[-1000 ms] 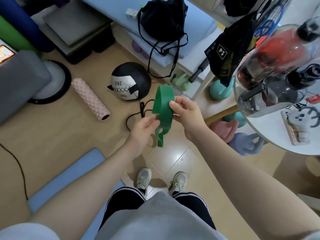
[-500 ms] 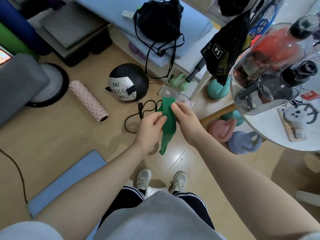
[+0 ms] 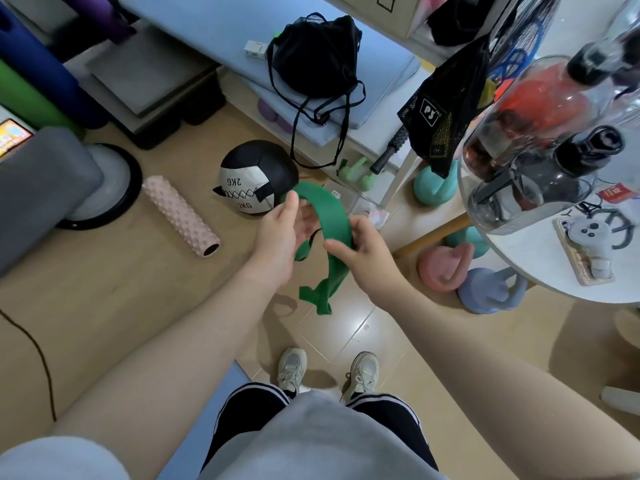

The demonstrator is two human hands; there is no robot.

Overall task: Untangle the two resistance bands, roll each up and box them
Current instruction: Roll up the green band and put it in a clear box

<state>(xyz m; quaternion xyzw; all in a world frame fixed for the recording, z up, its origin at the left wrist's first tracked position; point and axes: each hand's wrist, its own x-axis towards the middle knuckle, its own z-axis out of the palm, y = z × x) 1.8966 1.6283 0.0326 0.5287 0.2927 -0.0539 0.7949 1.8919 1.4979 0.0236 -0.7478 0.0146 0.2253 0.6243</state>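
A flat green resistance band [image 3: 329,216] arches in the air between my hands, above the floor. My left hand [image 3: 280,233] holds its upper end at the thumb, palm turned up, with a lower fold of the band lying against the palm. My right hand [image 3: 360,251] grips the band's right side, fingers curled round it. The loose tail [image 3: 317,297] hangs twisted below my hands. A second band and a box for them are not clearly visible; small clear packets [image 3: 367,211] lie on the floor behind the band.
On the floor lie a black-and-white 2 kg ball [image 3: 256,178], a pink foam roller [image 3: 180,216] and several kettlebells [image 3: 446,265]. A round white table [image 3: 519,268] with bottles stands at right. A black bag [image 3: 315,53] sits on blue mats.
The band hung as a narrow strip pinched between both hands; now my hands have drawn apart and the band has opened into a wide arch. My left hand moved up and left.
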